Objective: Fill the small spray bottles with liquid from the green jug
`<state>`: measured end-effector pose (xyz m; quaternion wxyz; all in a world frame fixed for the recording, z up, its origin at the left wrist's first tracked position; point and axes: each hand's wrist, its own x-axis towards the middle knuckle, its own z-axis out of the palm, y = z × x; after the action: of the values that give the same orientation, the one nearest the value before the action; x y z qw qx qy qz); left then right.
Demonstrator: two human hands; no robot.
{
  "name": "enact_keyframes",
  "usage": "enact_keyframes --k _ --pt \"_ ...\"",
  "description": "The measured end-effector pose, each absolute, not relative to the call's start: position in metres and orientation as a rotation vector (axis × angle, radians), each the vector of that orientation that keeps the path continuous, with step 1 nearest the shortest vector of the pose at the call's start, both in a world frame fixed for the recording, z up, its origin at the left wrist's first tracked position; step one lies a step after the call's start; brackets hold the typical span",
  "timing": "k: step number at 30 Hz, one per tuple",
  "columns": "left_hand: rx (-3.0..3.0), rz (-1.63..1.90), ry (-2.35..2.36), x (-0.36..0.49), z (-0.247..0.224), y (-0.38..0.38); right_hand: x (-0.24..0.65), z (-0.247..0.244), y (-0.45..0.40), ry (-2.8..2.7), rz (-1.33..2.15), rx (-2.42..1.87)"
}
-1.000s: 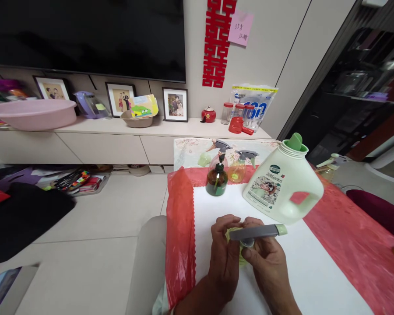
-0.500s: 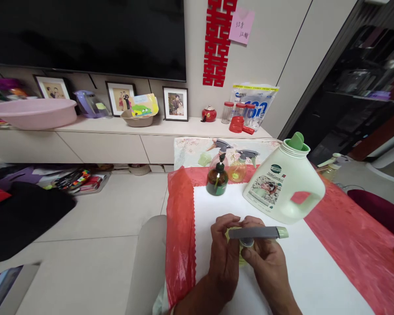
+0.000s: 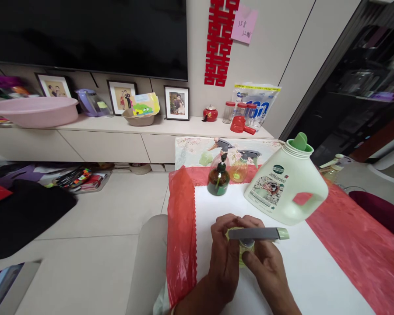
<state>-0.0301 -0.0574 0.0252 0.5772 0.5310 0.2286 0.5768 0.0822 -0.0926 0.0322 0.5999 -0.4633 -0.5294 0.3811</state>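
Between my hands stands a yellow-tinted spray bottle [image 3: 247,248] with a grey spray head whose pale green nozzle points right. My left hand [image 3: 223,256] wraps round its left side, fingers curled over the far side. On the other side my right hand [image 3: 265,262] grips the bottle, its thumb against the part just below the collar. Most of the bottle's body is hidden by the hands and the spray head. Beyond them stand a dark green pump bottle [image 3: 218,180] and, to the right, a large pale green detergent jug [image 3: 285,183] with a green piece in its mouth.
Behind the pump bottle are a pink spray bottle [image 3: 220,153] and a yellow spray bottle [image 3: 239,169]. A white sheet [image 3: 310,258] lies over red plastic [image 3: 180,236] on the table. Another spray bottle [image 3: 334,168] stands at the far right. A low cabinet [image 3: 111,144] runs behind.
My right thumb has shifted slightly down and right on the bottle, showing more of its neck. Both hands still hold the bottle. The whole view has shifted a little.
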Motion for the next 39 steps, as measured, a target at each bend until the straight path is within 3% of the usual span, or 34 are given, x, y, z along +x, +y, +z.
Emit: enact_keyframes --k 16,28,33,39 --pt "1.298 1.394 0.587 -0.033 0.028 -0.059 0.085 0.033 -0.094 -1.29 0.818 -1.087" --pt "1.694 0.876 0.906 -0.083 0.026 -0.049 0.115 0.01 -0.105 -0.928 0.818 -1.179" --pt "1.715 0.726 0.884 -0.106 0.018 -0.048 0.115 0.029 -0.1 -0.799 0.78 -1.152" --pt "1.525 0.788 0.772 -0.075 0.035 -0.044 0.112 0.061 -0.092 -0.789 0.883 -1.021"
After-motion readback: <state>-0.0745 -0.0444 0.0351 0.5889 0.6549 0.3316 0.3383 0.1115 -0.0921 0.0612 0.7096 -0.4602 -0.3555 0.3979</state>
